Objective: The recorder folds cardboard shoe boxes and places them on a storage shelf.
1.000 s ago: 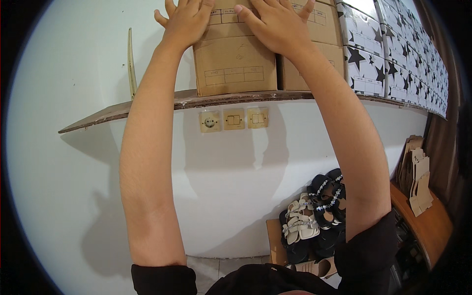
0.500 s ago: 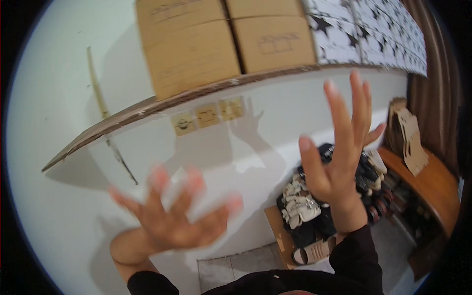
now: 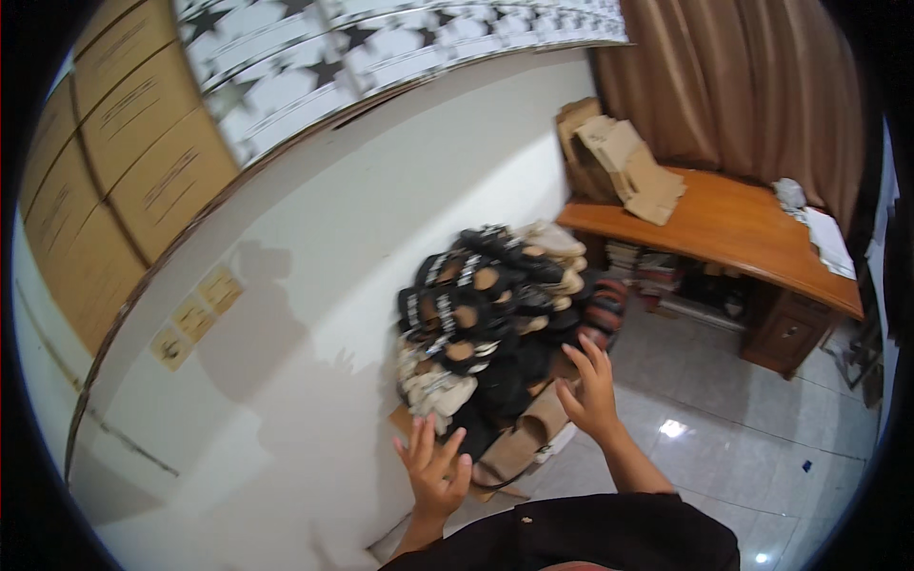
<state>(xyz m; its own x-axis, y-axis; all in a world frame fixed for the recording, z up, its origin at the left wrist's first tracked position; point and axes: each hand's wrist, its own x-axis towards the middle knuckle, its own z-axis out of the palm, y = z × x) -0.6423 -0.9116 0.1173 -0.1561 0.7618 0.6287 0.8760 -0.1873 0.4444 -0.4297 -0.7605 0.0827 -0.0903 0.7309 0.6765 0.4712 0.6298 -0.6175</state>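
Note:
A big pile of shoes and sandals (image 3: pixel 495 295), black, white, tan and reddish-brown, is heaped against the white wall. My left hand (image 3: pixel 436 471) is in front of its near left side, fingers spread, holding nothing. On the other side of a tan sandal (image 3: pixel 533 433), my right hand (image 3: pixel 592 395) is raised with parted fingers, also holding nothing. Both hands appear over the near part of the pile; whether either touches a shoe I cannot tell. What supports the heap is mostly hidden, apart from a brown edge at the lower left.
Brown cardboard boxes (image 3: pixel 157 181) and star-patterned white boxes (image 3: pixel 381 48) stand on a wall shelf. Right of the pile is a wooden desk (image 3: pixel 724 214) bearing folded cardboard (image 3: pixel 633 171), with books underneath. A brown curtain (image 3: pixel 743 95) hangs behind it, above a grey tiled floor (image 3: pixel 705 447).
The view has turned right and down, from the shelf towards the shoe pile and desk. Both my hands, earlier raised high before the wall, are now lower, near the shoes.

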